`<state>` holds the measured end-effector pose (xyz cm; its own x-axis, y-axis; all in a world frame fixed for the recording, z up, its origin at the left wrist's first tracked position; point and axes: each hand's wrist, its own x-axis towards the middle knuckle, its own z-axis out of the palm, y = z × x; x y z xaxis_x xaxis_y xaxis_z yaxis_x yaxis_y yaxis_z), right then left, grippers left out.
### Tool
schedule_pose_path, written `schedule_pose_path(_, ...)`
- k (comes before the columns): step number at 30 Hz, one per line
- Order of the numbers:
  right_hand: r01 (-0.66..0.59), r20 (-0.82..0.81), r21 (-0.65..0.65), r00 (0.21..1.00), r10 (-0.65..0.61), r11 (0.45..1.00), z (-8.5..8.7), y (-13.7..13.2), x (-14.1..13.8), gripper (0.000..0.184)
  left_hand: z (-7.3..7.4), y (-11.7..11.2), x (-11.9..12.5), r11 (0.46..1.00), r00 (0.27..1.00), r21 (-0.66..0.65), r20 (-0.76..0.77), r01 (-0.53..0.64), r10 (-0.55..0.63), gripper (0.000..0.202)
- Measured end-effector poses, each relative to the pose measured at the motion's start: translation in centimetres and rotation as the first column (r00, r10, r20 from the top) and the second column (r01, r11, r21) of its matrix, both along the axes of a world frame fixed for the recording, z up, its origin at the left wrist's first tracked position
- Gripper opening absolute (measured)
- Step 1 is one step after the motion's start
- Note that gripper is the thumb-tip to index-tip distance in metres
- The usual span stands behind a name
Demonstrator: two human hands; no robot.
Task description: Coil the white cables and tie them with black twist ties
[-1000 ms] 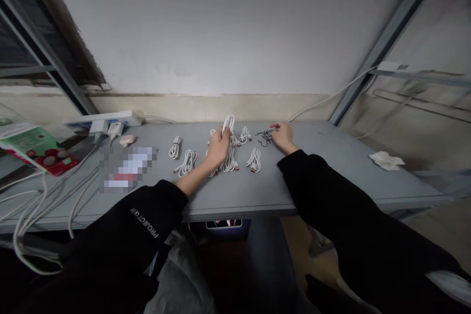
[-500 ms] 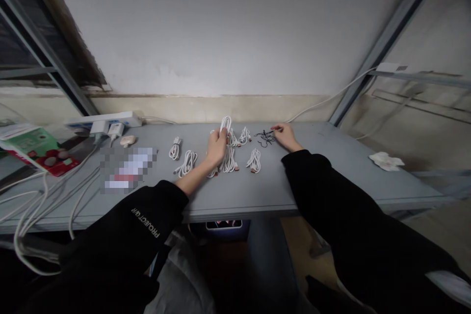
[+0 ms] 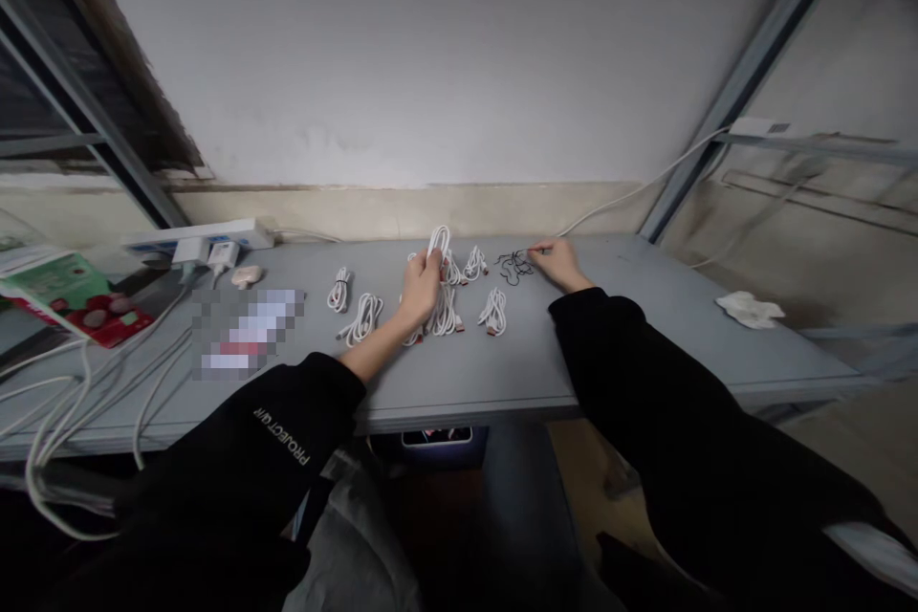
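Observation:
My left hand (image 3: 421, 288) grips a looped white cable (image 3: 438, 244) whose top loop sticks up above my fingers. It sits over a pile of white cable coils (image 3: 445, 314) with orange-red connectors. Other tied white coils lie apart on the grey table (image 3: 459, 382), including one (image 3: 492, 312) to the right and one (image 3: 366, 318) to the left. My right hand (image 3: 558, 264) reaches left, with its fingertips pinching the edge of a tangled thin black cable (image 3: 513, 266).
A white power strip (image 3: 197, 234) with plugged-in chargers stands at the back left, near a small pale round case (image 3: 245, 276). A printed box (image 3: 72, 296) and loose white cables (image 3: 86, 402) lie at the far left. A crumpled tissue (image 3: 750, 310) lies at the right.
My right hand has slid left onto the black cable, and the cable's loops have shifted shape. My left hand has moved slightly left, keeping its hold on the white cable.

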<state>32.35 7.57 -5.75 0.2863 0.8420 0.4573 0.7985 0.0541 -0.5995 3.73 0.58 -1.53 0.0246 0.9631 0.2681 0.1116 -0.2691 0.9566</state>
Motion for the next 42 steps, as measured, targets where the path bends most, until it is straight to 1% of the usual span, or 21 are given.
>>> schedule_pose_path(2,0.011,0.003,0.055,1.0,-0.011,0.998,0.3,-0.2,-0.1,0.018,0.0,0.0,0.0,1.0,1.0,-0.007,-0.01,-0.008,0.007,0.03)
schedule_pose_path(5,0.034,0.002,0.077,0.999,-0.034,0.996,0.9,-0.8,-0.7,0.023,-0.1,0.0,0.0,1.0,1.0,-0.011,-0.017,-0.011,0.011,0.03)
schedule_pose_path(10,0.066,-0.011,0.174,0.998,-0.065,0.983,1.9,-1.9,-2.1,0.024,0.0,-0.1,0.1,1.0,1.0,-0.015,0.0,0.0,0.0,0.023)
schedule_pose_path(12,0.068,-0.012,0.15,0.998,-0.067,0.986,1.9,-2.1,-2.3,0.022,0.0,0.0,0.1,1.0,1.0,-0.02,0.004,-0.002,0.002,0.021)
schedule_pose_path(14,0.076,-0.034,0.087,0.997,-0.074,0.993,1.5,-2.0,-2.3,0.02,0.0,0.0,0.1,1.0,1.0,-0.016,0.003,-0.009,0.009,0.021)
schedule_pose_path(17,0.063,-0.133,0.008,0.989,-0.061,0.998,1.1,-1.6,-1.9,0.02,0.0,0.2,0.1,1.0,1.0,-0.007,-0.008,-0.02,0.02,0.022)
schedule_pose_path(20,0.049,-0.241,0.007,0.97,-0.046,0.999,1.0,-1.2,-1.6,0.019,0.1,0.2,0.0,1.0,1.0,-0.004,-0.012,-0.022,0.022,0.023)
schedule_pose_path(24,0.127,-0.364,0.091,0.927,-0.086,0.988,1.5,-1.1,-1.9,0.023,0.1,0.0,0.1,1.0,1.0,-0.006,-0.011,-0.011,0.011,0.024)
schedule_pose_path(26,0.157,-0.426,0.182,0.902,-0.066,0.971,1.9,-1.2,-2.5,0.026,0.0,0.0,0.1,1.0,1.0,-0.001,-0.01,-0.001,0.001,0.024)
schedule_pose_path(27,0.154,-0.447,0.244,0.894,-0.03,0.957,2.1,-1.4,-3.0,0.026,0.0,-0.1,0.1,1.0,1.0,0.001,-0.018,0.007,-0.007,0.024)
schedule_pose_path(30,0.083,-0.44,0.44,0.888,0.134,0.894,2.8,-2.1,-4.9,0.026,-0.2,-0.2,0.0,0.999,0.996,0.016,-0.08,0.032,-0.03,0.026)
schedule_pose_path(32,0.002,-0.384,0.507,0.896,0.224,0.862,3.2,-2.9,-6.3,0.028,-0.3,-0.2,0.0,0.999,0.991,0.03,-0.127,0.037,-0.032,0.027)
schedule_pose_path(33,-0.037,-0.352,0.511,0.902,0.248,0.859,3.3,-3.3,-6.9,0.028,-0.3,-0.2,0.0,0.999,0.989,0.038,-0.145,0.039,-0.033,0.026)
schedule_pose_path(35,-0.115,-0.295,0.479,0.913,0.283,0.87,3.3,-4.1,-8.0,0.029,-0.4,-0.1,-0.1,0.998,0.985,0.051,-0.166,0.043,-0.034,0.024)
schedule_pose_path(37,-0.192,-0.263,0.435,0.907,0.328,0.88,3.2,-4.7,-8.7,0.03,-0.5,-0.1,-0.1,0.997,0.985,0.059,-0.172,0.043,-0.032,0.023)
schedule_pose_path(38,-0.23,-0.253,0.423,0.899,0.358,0.876,3.1,-5.0,-9.0,0.031,-0.5,0.0,-0.1,0.997,0.985,0.062,-0.172,0.041,-0.03,0.023)
schedule_pose_path(40,-0.291,-0.231,0.433,0.879,0.417,0.853,3.2,-5.8,-9.7,0.031,-0.4,-0.1,-0.1,0.997,0.985,0.067,-0.172,0.039,-0.027,0.025)
schedule_pose_path(42,-0.343,-0.182,0.475,0.863,0.472,0.81,3.4,-6.7,-10.5,0.03,-0.2,-0.3,0.0,0.998,0.983,0.055,-0.184,0.039,-0.028,0.03)
